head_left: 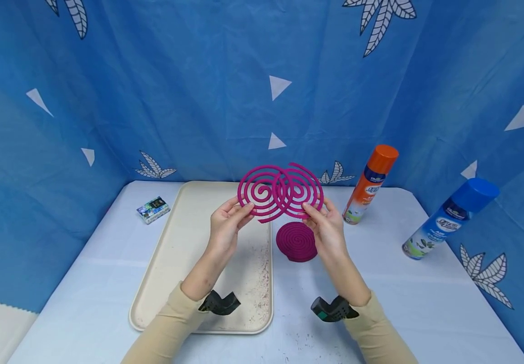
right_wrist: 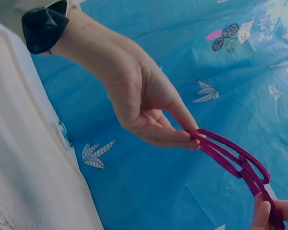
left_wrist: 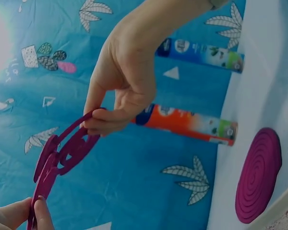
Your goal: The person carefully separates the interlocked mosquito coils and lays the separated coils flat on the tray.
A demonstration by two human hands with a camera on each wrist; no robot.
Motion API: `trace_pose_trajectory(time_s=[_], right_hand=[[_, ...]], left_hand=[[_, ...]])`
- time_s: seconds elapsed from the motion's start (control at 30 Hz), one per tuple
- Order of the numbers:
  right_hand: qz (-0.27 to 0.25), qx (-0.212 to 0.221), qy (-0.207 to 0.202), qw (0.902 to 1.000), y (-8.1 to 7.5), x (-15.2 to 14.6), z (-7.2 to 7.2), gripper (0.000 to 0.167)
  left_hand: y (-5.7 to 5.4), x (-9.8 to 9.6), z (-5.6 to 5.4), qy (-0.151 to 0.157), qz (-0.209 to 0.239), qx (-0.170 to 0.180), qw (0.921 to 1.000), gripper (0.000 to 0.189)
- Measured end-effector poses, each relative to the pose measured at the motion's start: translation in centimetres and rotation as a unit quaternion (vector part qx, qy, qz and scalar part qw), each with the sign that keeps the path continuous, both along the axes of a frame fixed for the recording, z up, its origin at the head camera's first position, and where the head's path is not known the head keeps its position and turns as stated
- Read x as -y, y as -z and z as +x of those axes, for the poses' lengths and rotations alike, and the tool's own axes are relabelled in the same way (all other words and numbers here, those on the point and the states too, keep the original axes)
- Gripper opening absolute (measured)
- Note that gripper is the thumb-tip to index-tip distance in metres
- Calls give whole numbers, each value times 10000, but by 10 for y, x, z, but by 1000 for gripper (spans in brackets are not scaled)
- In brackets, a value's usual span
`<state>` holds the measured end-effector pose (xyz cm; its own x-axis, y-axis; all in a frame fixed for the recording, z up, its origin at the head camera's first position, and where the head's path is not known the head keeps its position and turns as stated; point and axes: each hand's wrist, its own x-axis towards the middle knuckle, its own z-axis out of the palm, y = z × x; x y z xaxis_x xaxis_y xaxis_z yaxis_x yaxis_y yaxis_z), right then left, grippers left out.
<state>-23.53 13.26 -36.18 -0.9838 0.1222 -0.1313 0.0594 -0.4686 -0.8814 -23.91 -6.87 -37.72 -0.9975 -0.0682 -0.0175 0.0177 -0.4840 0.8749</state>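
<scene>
Raised above the table are two magenta mosquito coils, their rings overlapping in the middle. My left hand (head_left: 230, 220) pinches the outer edge of the left coil (head_left: 264, 191) between thumb and fingers. The right coil (head_left: 296, 191) is pinched the same way at its outer right edge by my right hand (head_left: 326, 222). Seen nearly edge-on in both wrist views, the coils cross each other where they meet. On the table below lies another, tightly wound magenta coil (head_left: 296, 241), also visible in the left wrist view (left_wrist: 259, 175), next to my right hand in the head view.
A cream tray (head_left: 171, 283) with dark crumbs near its right side lies under my left arm. Beyond its left edge is a small patterned box (head_left: 153, 210). An orange spray can (head_left: 371, 184) and a blue spray can (head_left: 450, 219) stand at the right. Blue curtain (head_left: 225, 101) surrounds the table.
</scene>
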Motion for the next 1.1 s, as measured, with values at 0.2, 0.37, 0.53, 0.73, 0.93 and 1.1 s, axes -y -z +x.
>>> trace_pose_trajectory(time_s=[0.2,0.37,0.53,0.73,0.93,1.1], right_hand=[[124,-177,-36,9998,0,-2,-2,29],[551,-277,-37,9981,0,-4,-3,28],[915,-288,-147,9953,0,-7,-5,31],[1096,-224,-279,9933,-2,-14,-6,56],[1340,-342,-436,9894,-5,-22,-8,54],[1760,-278,-589,9822,-8,-30,-11,49]], left_hand=[[1,2,-3,-190,-236,-130,9995,33],[1,4,-4,-402,-462,-254,9978,42],[0,7,-4,-584,-733,-352,9950,56],[1,12,-6,-619,-863,-361,9937,57],[0,19,-8,-274,-1129,-299,9928,54],[-3,26,-12,399,-1665,-376,9845,53]])
